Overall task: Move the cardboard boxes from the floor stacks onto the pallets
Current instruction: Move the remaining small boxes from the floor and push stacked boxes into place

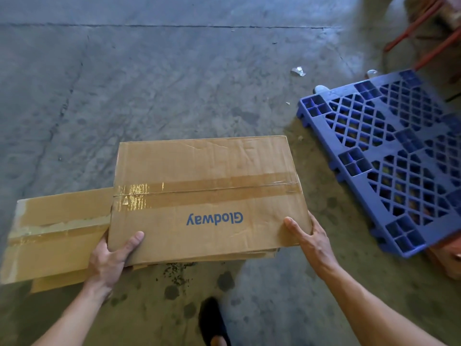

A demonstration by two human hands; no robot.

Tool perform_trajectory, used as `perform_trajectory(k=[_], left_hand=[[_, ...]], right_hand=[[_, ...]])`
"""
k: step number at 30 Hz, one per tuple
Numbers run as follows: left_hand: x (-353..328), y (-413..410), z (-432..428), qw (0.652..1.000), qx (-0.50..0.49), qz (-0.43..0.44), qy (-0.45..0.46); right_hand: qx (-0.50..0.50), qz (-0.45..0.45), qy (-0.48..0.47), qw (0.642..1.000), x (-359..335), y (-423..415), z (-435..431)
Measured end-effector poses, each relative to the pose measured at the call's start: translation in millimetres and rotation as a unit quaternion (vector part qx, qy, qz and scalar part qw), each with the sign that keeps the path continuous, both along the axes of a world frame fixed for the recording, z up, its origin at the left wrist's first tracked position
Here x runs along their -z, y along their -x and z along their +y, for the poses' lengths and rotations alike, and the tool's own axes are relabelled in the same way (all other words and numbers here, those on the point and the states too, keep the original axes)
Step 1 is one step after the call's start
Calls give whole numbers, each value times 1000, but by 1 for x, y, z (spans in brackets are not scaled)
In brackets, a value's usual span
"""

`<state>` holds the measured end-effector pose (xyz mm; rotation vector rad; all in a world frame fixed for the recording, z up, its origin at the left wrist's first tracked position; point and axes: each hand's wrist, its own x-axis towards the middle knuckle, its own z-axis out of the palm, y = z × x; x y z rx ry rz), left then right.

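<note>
Both hands, left [109, 260] and right [310, 239], grip a taped cardboard box [207, 193] printed "Glodway".

Flattened taped "Glodway" cardboard box [207, 193] overlapping another [55, 233], blue pallet [389, 156] nearby.

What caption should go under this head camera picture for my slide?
Left hand and right hand hold a Glodway cardboard box beside a blue pallet.
</note>
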<state>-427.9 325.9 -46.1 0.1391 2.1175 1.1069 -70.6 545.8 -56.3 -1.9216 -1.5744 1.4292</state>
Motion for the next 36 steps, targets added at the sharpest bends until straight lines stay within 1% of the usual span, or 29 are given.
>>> perform_trajectory(k=[4,6,10,14,18,21,27,30,36], left_hand=[[-25,-18,-4,999,-32,-7,-24],[-42,-31,-5,997,-57,0,-48],[-79,-61,-10,988,-115,26,-104],[-124,-117,-21,968,-181,56,-162],[-162,-191,-57,939,-270,97,-187],[-180,-245,-96,920,-325,111,-190],[-219,-370,-174,868,-421,186,-188],[-229,-439,-212,842,-448,227,-196],[-241,-593,-275,813,-476,255,-218]], right_hand=[[-16,22,-7,1000,-27,-5,14],[-29,47,-14,998,-43,-7,27],[-87,104,-44,990,-84,-6,63],[-167,157,-55,972,-125,-12,91],[-246,200,-58,947,-167,-22,95],[-299,217,-63,927,-190,-30,80],[-387,266,-41,882,-225,-65,15],[-432,269,-49,859,-237,-98,-18],[-497,273,-48,822,-245,-192,-80]])
